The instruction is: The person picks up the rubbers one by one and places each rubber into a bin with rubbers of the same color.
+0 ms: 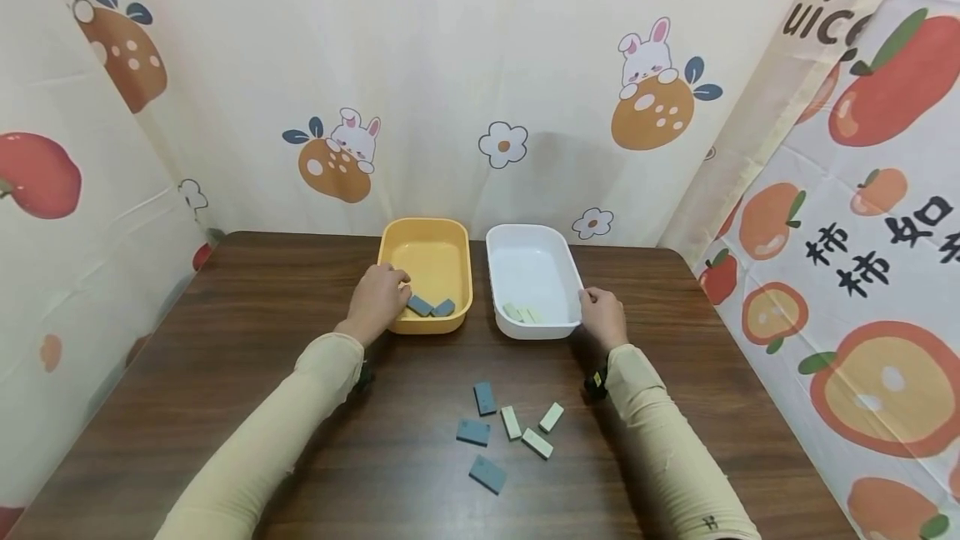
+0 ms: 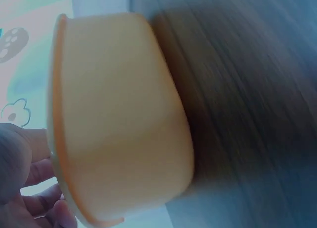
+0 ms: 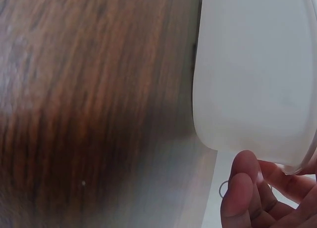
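My left hand reaches over the left rim of a yellow plastic bin. Its fingers bend over that rim, with the tips partly hidden behind it, so I cannot tell what they hold. Inside the bin, near its front, lie dark blue-grey blocks. On the other side, my right hand grips the right rim of a white plastic bin, its curled fingers close against the outer wall. Several pale green blocks lie at the front of the white bin.
On the brown wooden table, in front of the bins, loose dark blocks lie beside loose pale green blocks. Printed curtains stand behind the bins and along both sides of the table.
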Action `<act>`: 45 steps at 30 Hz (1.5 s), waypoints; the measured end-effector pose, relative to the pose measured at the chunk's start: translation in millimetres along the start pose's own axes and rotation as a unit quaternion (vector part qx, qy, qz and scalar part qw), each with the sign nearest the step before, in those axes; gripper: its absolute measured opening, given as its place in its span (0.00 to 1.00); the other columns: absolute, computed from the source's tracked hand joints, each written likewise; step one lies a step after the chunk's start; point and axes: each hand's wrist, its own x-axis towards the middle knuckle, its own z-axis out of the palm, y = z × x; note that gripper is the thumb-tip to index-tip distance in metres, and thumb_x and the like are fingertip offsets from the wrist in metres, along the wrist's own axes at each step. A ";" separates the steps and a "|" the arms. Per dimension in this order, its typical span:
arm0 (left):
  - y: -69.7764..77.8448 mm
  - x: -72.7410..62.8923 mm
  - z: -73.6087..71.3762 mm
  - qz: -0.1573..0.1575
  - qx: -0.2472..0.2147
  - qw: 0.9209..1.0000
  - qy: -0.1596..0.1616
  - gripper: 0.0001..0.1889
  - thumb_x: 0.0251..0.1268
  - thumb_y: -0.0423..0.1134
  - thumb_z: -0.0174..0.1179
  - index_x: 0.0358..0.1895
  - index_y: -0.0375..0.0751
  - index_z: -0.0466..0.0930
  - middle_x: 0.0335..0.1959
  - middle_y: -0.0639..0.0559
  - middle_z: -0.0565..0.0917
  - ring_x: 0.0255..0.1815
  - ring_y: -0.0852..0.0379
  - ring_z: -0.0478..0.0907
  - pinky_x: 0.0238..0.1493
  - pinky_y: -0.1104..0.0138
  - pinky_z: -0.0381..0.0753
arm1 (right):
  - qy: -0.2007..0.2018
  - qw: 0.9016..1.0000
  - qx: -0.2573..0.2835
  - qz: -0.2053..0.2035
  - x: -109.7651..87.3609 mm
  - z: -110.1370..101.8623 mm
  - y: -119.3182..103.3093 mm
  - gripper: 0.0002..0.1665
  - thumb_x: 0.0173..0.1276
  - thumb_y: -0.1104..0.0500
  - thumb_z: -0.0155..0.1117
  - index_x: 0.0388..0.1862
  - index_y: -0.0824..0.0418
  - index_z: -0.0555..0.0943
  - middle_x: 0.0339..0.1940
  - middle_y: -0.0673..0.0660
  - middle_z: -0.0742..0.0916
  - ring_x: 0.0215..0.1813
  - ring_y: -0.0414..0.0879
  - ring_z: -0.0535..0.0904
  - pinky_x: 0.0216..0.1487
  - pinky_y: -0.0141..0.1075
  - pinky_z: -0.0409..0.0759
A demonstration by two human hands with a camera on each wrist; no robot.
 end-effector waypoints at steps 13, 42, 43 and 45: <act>-16.4 -4.1 -7.1 -0.052 -0.006 0.998 0.020 0.14 0.64 0.38 0.58 0.48 0.34 0.84 0.48 0.35 0.79 0.49 0.39 0.70 0.50 0.49 0.74 | 0.003 1.000 0.004 0.000 0.6 0.7 0.9 0.27 0.78 0.51 0.43 0.60 0.68 0.77 0.51 0.68 0.85 0.41 0.54 0.79 0.38 0.39 0.75; -33.1 -19.4 -3.0 -0.094 -0.043 0.995 0.010 0.20 0.69 0.40 0.52 0.58 0.31 0.79 0.50 0.33 0.82 0.50 0.36 0.77 0.53 0.44 0.75 | 0.010 1.000 -0.002 -0.003 0.4 1.8 2.5 0.27 0.78 0.50 0.43 0.59 0.68 0.78 0.49 0.68 0.85 0.41 0.54 0.80 0.38 0.38 0.76; -33.6 -20.0 -2.4 -0.092 -0.043 0.995 0.015 0.20 0.69 0.39 0.52 0.57 0.31 0.80 0.49 0.33 0.82 0.49 0.36 0.78 0.52 0.45 0.75 | 0.010 1.000 0.002 -0.003 0.2 1.5 3.2 0.27 0.78 0.50 0.44 0.58 0.68 0.79 0.48 0.68 0.86 0.40 0.53 0.79 0.37 0.38 0.75; -34.5 -20.7 -0.9 -0.084 -0.043 0.995 0.024 0.19 0.69 0.38 0.52 0.56 0.32 0.80 0.47 0.35 0.83 0.47 0.37 0.78 0.50 0.45 0.75 | 0.013 1.000 0.011 -0.002 -0.5 0.4 5.1 0.27 0.77 0.49 0.46 0.57 0.68 0.80 0.46 0.68 0.86 0.38 0.52 0.80 0.35 0.35 0.75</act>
